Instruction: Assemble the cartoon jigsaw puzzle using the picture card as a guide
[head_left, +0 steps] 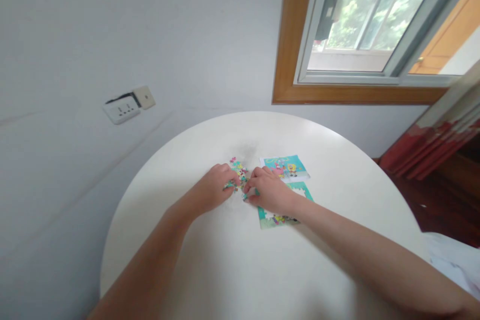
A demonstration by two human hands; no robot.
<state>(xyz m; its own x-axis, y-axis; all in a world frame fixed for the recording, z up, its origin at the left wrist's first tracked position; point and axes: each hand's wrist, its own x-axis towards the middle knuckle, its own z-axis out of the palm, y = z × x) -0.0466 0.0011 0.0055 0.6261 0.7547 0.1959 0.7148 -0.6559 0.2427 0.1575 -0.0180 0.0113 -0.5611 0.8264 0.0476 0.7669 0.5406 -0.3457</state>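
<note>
A pile of small, colourful jigsaw puzzle pieces (240, 166) lies on the white round table (225, 270) between my hands. My left hand (216, 187) reaches into its left side, fingers curled, with teal bits between thumb and index finger. From the right comes my right hand (273, 191), thumb and fingertips bent around a small piece at the pile's near right edge. Under this hand and wrist lies a teal puzzle frame (264, 222), partly filled along its near edge; the rest is hidden. Just beyond is a picture card (296, 164) with cartoon figures, partly covered by my fingers.
Behind the table is a pale wall with a socket plate (122, 109) and a switch plate (144, 97). A wood-framed window (356, 94) is at upper right, beside a red and cream curtain (431, 145). White cloth (452, 260) shows by the table's right edge.
</note>
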